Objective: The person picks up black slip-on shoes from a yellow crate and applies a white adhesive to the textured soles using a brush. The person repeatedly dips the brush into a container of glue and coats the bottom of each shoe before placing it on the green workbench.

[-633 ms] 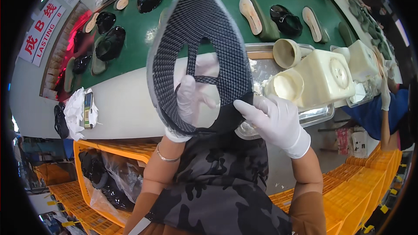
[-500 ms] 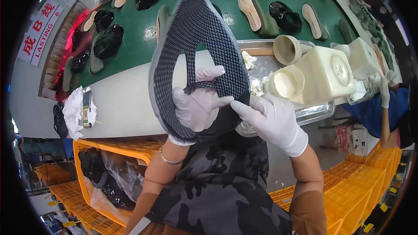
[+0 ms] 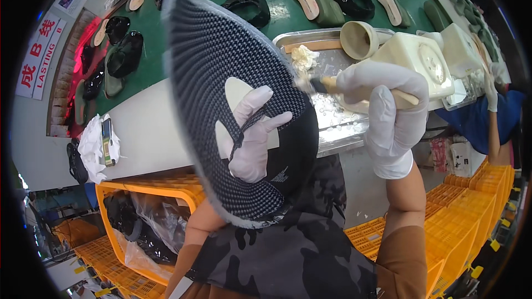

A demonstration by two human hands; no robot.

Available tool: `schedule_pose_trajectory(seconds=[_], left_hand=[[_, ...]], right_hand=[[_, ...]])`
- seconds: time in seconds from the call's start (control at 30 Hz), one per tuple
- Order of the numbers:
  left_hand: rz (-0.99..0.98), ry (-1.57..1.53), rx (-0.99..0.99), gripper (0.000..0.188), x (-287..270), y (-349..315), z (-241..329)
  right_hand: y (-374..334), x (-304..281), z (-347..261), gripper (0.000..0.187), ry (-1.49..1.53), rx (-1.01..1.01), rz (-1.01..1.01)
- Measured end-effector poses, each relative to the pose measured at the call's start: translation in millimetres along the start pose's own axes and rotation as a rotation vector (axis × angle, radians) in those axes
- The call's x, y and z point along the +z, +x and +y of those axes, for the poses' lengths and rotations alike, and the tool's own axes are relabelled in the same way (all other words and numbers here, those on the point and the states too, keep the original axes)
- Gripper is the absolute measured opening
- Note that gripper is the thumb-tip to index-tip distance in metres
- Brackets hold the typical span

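A shoe upper [image 3: 205, 72] with a black-and-white woven inner side fills the middle of the head view, its long tip pointing up and away. My left hand [image 3: 252, 152], in a white glove, reaches through its openings and holds it up by the straps. Two of its fingers stick out across the lining. My white-gloved right hand [image 3: 393, 116] is closed around a brush [image 3: 409, 98] with a wooden handle. Its bristles are at the right edge of the upper, apparently touching it. Just beyond lies a metal tray [image 3: 338, 139] with a white clump [image 3: 303, 58] on it.
A cream pot [image 3: 357, 40] and a cream plastic container [image 3: 418, 58] stand on the tray. Green soles [image 3: 324, 8] and black glossy uppers [image 3: 352, 0] lie on the green belt [image 3: 183, 33]. An orange crate [image 3: 191, 188] sits below the white bench. A co-worker's gloved hand [image 3: 491, 97] is at right.
My right hand has left the upper's lower edge and now holds the brush at its right edge. The upper has swung left and tilted. The view has shifted slightly.
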State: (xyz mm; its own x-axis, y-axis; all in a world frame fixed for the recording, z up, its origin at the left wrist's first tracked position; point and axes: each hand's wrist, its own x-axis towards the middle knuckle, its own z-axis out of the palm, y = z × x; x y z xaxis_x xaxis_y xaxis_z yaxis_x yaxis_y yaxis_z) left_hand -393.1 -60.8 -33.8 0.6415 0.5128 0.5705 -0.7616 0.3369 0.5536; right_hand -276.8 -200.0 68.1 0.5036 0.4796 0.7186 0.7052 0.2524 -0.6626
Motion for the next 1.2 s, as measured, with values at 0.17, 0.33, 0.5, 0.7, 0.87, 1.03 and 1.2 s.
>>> schedule_pose_trajectory(seconds=[0.17,0.33,0.5,0.7,0.87,1.03,1.2], left_hand=[[-0.062,0.046,-0.114,0.072,-8,-4,2],[-0.185,-0.119,-0.576,0.070,-27,1,38],[-0.446,0.264,0.103,0.066,-24,11,3],[-0.196,0.379,0.076,0.065,-7,1,-1],[-0.271,0.431,0.130,0.088,-23,0,-9],[-0.203,0.406,0.084,0.088,-18,-1,-4],[-0.339,0.347,0.151,0.072,-25,9,1]], right_hand=[[-4,-13,-24,0.016,-0.068,0.239,-0.108],[-5,-7,-16,0.017,-0.062,0.104,-0.022],[-8,-10,-24,0.019,-0.169,0.332,-0.278],[-14,-10,-27,0.016,0.071,0.350,-0.064],[-18,-6,-14,0.019,-0.012,0.301,-0.144],[-24,-17,-32,0.022,0.258,0.494,-0.222],[-31,-8,-29,0.029,0.235,0.403,0.021]])
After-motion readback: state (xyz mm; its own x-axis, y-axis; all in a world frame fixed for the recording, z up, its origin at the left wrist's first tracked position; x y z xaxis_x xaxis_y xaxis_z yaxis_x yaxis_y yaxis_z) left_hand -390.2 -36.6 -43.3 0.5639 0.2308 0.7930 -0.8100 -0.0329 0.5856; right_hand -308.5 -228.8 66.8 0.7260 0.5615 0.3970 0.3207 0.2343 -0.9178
